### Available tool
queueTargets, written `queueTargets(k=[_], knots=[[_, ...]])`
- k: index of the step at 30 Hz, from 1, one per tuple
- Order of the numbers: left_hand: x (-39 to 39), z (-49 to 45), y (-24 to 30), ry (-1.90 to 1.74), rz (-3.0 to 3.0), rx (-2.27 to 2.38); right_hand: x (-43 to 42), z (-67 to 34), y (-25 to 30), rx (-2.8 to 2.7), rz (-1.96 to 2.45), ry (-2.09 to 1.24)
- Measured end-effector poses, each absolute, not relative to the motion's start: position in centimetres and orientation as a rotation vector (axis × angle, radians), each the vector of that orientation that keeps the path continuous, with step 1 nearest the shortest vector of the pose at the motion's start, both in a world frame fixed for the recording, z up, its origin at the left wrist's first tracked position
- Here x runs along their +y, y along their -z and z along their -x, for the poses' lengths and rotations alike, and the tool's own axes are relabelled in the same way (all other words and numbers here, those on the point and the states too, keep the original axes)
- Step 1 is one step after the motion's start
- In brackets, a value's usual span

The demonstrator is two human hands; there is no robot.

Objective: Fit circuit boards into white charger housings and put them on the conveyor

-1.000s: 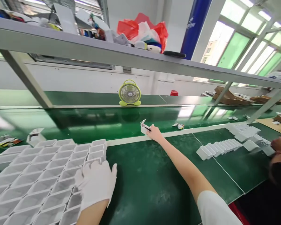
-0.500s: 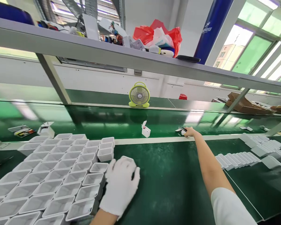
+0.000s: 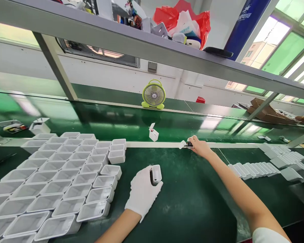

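My left hand (image 3: 142,192), in a white glove, is closed around a small white open-topped box (image 3: 156,173) above the green mat. To its left stand rows of similar white boxes (image 3: 73,179) with their open tops up. My bare right hand (image 3: 198,146) is closed on a small assembly with a white flap (image 3: 182,144) and a black part, near the pale strip at the mat's far edge. Its exact kind is too small to tell. Beyond the strip, between my hands, stands a white box with a raised lid (image 3: 153,134) and a bit of red inside.
A green fan (image 3: 154,95) stands at the back under a grey shelf (image 3: 131,40) with red bags on it. White lids or trays (image 3: 253,169) lie in a row at the right. An open white box (image 3: 39,126) stands at the far left.
My left hand has lifted a white box away from the rows and moved right. My right hand has drawn left with the small assembly. The camera view has tilted down.
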State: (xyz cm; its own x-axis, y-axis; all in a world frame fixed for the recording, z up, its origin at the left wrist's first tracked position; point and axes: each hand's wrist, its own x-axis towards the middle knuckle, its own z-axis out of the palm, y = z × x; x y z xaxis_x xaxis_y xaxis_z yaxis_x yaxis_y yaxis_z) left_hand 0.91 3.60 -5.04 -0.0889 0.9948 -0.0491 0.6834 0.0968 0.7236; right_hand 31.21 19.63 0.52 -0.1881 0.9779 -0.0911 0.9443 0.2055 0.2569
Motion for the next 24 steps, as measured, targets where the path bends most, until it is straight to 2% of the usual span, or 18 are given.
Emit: queueTargets(k=[6, 13, 19, 23, 24], knots=[[4.1, -0.8, 5.1, -0.711, -1.709, 1.777, 16.7, -31.2, -2.9, 2.269, -1.657, -0.009], [3.7, -0.6, 4.7, -0.797, -1.581, 1.678, 18.6, -28.9, -2.8, 2.265, -1.766, 0.132], [2.3, -0.5, 3.2, -0.888, -1.479, 1.488, 14.0, -27.5, -5.1, 2.656, -1.844, 0.307], [1.3, -0.5, 3.5, -1.052, -1.481, 1.296, 6.8, -26.5, -4.9, 2.928, -1.794, 0.685], [1.0, -0.4, 3.6, -1.090, -1.499, 1.260, 5.2, -26.1, -4.3, 3.013, -1.759, 1.157]])
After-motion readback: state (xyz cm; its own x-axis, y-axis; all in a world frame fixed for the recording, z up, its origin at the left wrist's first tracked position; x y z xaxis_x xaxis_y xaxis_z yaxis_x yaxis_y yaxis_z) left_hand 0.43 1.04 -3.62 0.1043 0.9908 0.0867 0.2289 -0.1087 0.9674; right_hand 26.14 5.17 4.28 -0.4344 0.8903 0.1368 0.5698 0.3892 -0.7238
